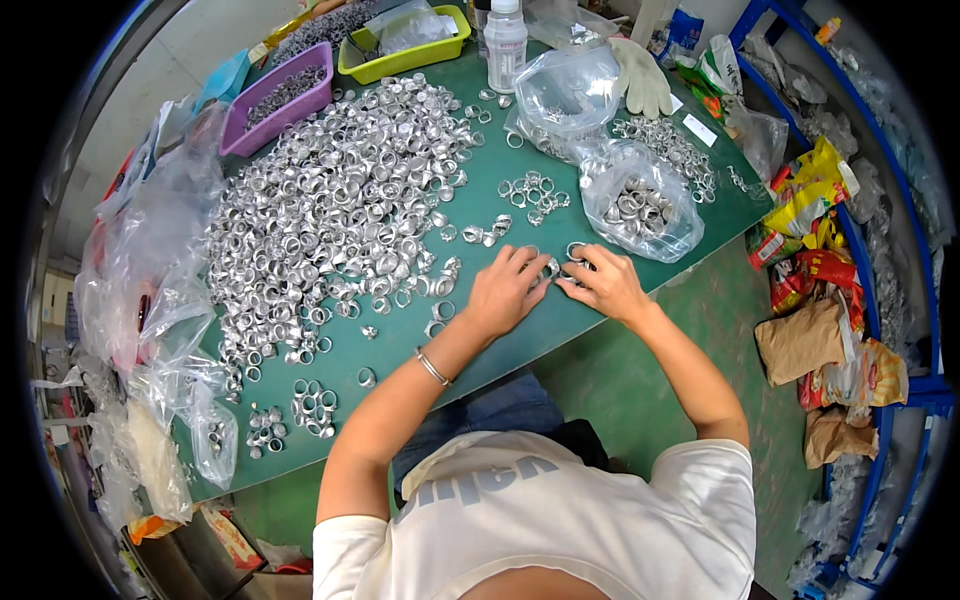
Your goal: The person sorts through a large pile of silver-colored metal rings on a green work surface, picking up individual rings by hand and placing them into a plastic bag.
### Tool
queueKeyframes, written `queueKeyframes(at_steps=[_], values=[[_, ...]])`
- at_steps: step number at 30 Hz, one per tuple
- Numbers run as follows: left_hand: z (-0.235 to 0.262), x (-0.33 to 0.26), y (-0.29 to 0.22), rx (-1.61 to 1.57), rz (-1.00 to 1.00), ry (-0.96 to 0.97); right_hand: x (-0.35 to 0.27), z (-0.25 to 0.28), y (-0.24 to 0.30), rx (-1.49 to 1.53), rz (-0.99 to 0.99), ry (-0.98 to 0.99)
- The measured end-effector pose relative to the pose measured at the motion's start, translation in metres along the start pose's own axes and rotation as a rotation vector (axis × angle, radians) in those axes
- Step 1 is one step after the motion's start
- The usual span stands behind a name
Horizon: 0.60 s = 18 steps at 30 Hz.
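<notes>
My left hand [508,290], with a silver bangle [433,367] on its wrist, bends its fingers down over small silver metal rings [552,267] at the table's front edge. Facing it, my right hand [607,287] curls its fingers and thumb around another ring [576,250]. The fingertips of both hands almost meet, and they partly hide the rings under them. Just beyond my left hand lies a short row of rings [487,233]. Farther off is a small cluster of rings [535,194]. A large heap of silver rings [330,200] spreads over the left of the table.
The green table [480,345] also bears a purple basket [277,100], a yellow-green basket [405,62], a white bottle [506,45], a clear bag of rings [640,205] and a glove [642,80]. Plastic bags [150,270] hang at the left edge. A blue rack [850,250] stands right.
</notes>
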<state>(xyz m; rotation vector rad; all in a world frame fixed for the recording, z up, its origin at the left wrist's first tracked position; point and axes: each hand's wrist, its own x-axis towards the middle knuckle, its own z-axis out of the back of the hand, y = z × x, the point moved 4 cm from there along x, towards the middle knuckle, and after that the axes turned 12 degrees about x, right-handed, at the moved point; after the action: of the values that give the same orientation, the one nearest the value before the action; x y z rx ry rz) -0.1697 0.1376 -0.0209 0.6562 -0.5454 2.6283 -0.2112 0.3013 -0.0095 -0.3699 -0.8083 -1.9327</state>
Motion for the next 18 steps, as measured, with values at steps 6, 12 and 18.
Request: queueKeyframes(at_steps=[6,12,18], values=[[0.002,-0.001,0.004,-0.024,0.051,-0.062,0.005,-0.002,0.007,-0.046,-0.115,0.070],[0.008,0.004,0.010,-0.147,0.224,-0.219,-0.006,-0.006,0.003,-0.103,-0.052,-0.026],[-0.008,0.004,0.031,-0.840,0.802,-0.163,-0.005,-0.002,0.001,0.002,-0.112,-0.053]])
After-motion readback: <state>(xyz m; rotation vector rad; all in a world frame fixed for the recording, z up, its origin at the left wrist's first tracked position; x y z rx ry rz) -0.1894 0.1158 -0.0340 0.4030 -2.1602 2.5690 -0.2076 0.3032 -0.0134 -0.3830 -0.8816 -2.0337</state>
